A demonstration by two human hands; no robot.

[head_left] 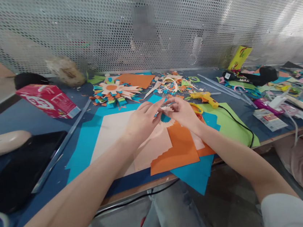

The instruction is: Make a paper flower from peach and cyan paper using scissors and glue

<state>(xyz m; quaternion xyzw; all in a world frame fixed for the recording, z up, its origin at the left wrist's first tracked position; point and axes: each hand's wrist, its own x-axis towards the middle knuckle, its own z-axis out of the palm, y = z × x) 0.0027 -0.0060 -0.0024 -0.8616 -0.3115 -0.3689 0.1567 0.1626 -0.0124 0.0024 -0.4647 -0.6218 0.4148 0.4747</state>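
Note:
A pale pink paper ring with a toothed edge (169,122) is held above the sheets, and blue shows through its middle. My left hand (147,115) is closed at the ring's left and upper edge, its fingers bent over it. From the other side my right hand (181,112) pinches the ring with curled fingers. Under the hands lie a large pale pink sheet (110,132), an orange sheet (177,148) and blue paper (88,139). Yellow-handled scissors (196,107) rest by my right hand, partly covered by it.
A yellow glue gun (206,98) with a black cord lies on a green sheet (231,119). Paper flowers (113,88) and scraps (175,83) are piled at the back. Left are a red box (47,101) and a black tray (23,164). Another person's leg (302,162) is at right.

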